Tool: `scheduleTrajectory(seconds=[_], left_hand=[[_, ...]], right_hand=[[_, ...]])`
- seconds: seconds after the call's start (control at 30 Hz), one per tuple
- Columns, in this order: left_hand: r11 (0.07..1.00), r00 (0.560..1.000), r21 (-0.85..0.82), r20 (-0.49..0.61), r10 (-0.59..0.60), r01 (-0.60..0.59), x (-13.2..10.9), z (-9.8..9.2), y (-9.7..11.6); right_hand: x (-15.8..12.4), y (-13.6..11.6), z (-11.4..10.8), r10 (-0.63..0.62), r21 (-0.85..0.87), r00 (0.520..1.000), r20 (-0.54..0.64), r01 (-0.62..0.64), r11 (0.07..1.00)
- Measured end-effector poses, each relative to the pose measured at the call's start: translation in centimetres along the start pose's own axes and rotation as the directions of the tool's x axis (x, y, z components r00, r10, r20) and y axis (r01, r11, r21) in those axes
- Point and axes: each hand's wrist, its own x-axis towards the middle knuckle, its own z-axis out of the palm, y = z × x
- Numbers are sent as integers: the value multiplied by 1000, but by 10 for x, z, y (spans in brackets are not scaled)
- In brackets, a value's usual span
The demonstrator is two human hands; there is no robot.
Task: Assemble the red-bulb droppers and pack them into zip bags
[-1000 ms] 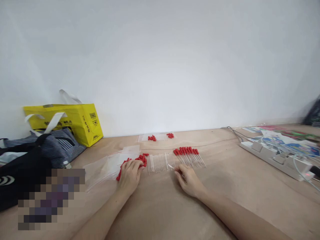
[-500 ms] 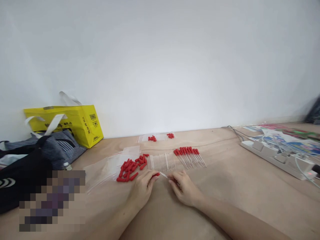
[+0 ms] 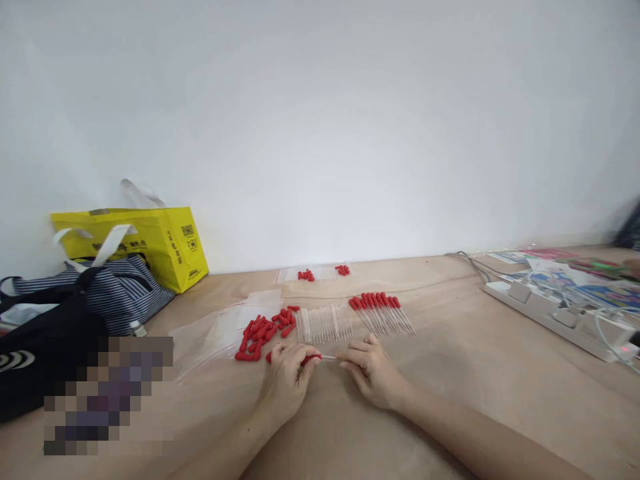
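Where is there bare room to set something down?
Bare tan tabletop lies between slender clear red-topped tubes and the long white power strip, also between both forearms. Left is crowded: small red caps, flat clear plastic bag.

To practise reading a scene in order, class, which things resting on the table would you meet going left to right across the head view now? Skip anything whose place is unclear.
Yellow bag → loose red caps → bare clear tubes → red-capped tubes → white power strip.
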Motion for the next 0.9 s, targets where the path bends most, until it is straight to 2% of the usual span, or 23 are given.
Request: scheduleTrajectory(seconds=[0.2,0.6,0.9], left_hand=[[997,997,12,6,70,-71,-2,0,1],[994,995,59,12,94,-95,-6,0,8],[993,996,81,17,83,-84,2,-1,3]], right_hand=[[2,0,-6,-93,-127,995,-29,89,988],[3,-6,0,-105,-104,993,-45,99,990],[10,3,-7,-90,-141,996,14,91,986]])
